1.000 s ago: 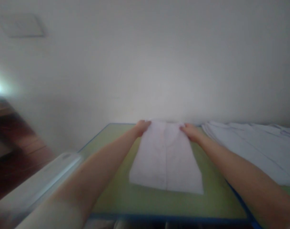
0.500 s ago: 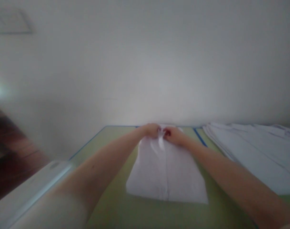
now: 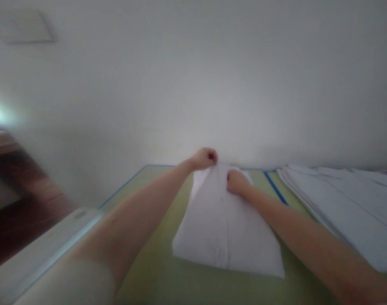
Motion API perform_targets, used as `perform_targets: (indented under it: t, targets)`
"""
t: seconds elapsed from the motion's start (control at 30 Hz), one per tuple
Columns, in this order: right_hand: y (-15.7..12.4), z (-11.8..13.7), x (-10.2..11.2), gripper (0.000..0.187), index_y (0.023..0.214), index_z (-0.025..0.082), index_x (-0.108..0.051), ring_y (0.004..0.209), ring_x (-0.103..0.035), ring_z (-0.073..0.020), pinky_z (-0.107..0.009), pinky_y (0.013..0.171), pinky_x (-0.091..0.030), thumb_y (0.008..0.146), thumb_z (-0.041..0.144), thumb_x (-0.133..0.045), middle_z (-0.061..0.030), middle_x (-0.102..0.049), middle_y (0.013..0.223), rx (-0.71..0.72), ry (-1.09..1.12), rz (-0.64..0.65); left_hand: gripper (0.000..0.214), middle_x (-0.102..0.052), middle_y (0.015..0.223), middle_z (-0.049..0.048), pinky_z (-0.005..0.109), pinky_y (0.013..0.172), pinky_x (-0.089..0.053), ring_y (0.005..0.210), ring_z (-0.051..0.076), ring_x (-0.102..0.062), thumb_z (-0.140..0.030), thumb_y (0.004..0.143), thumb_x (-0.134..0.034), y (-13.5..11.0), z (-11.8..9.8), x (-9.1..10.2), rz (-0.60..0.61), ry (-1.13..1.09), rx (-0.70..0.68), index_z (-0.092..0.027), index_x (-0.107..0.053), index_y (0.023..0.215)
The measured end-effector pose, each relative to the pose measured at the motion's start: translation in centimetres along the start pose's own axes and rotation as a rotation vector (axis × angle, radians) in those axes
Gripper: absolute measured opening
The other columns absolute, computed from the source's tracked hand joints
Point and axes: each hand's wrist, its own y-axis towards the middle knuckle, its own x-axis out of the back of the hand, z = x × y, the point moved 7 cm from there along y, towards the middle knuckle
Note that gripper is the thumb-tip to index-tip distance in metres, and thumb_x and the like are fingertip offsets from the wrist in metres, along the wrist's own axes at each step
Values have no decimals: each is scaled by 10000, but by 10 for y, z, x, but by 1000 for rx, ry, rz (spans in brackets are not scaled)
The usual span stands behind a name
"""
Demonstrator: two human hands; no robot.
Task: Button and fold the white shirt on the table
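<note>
A white garment (image 3: 209, 228), which looks like a shirt with a seam or placket down its middle, lies on the green table top (image 3: 168, 284). My left hand (image 3: 206, 157) is closed on the garment's far edge and holds that part raised off the table. Lower and to the right, my right hand (image 3: 238, 182) is closed at the far part of the garment, its knuckles over the cloth. The fingertips of both hands are partly hidden, and the picture is somewhat blurred.
A stack of white folded cloth (image 3: 349, 203) lies on the table's right side, past a blue line (image 3: 276, 188). A pale wall (image 3: 212, 84) rises behind the table. At the left stand a white ledge (image 3: 62, 233) and dark reddish wood (image 3: 28, 190).
My left hand has risen, lifting the garment's far edge with it. The right hand has moved slightly apart from it, to the right. The view has shifted a little.
</note>
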Motion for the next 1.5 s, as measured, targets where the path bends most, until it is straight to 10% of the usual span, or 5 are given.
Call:
perform_targets:
  t: [0.17,0.27,0.4,1.3,1.5]
  targets:
    - [-3,-48,32,360,1049,142,-675,999,-597,-225,-288,859,-427,824,397,-558,-138,-657,1062,-133,-47,-150,392,-612,1129,106,315,935,-429,1037,225,-575,-194,683,-612,-13,4,-10,-97,334,25,-179,-667,1071]
    - [-9,-88,41,509,1131,101,-634,1001,-598,-245,-300,852,-433,773,461,-605,-166,-643,1085,-290,-53,-168,464,-596,1168,172,348,928,-433,1083,276,-569,-459,784,-563,-29,36,1,-192,414,322,-142,-631,1115]
    - [-13,-109,31,522,1058,102,-676,908,-629,-253,-299,768,-449,714,492,-638,-148,-678,994,-358,5,-62,538,-657,1046,228,330,857,-455,1057,311,-604,-557,822,-484,-41,65,-11,7,353,570,-87,-670,1007]
    - [-9,-126,18,452,1117,67,-623,991,-614,-294,-365,859,-456,786,370,-569,-202,-640,1064,-364,-89,-109,418,-680,1028,112,277,794,-492,942,224,-641,-397,722,-678,-38,96,-16,-46,169,566,-160,-660,1066]
    - [-24,-69,30,387,1111,127,-628,1128,-521,-262,-387,1011,-352,899,386,-432,-177,-595,1144,43,-157,-208,553,-490,1374,155,352,1056,-320,1279,258,-439,-516,901,-374,-49,23,-28,-88,374,234,-148,-538,1280]
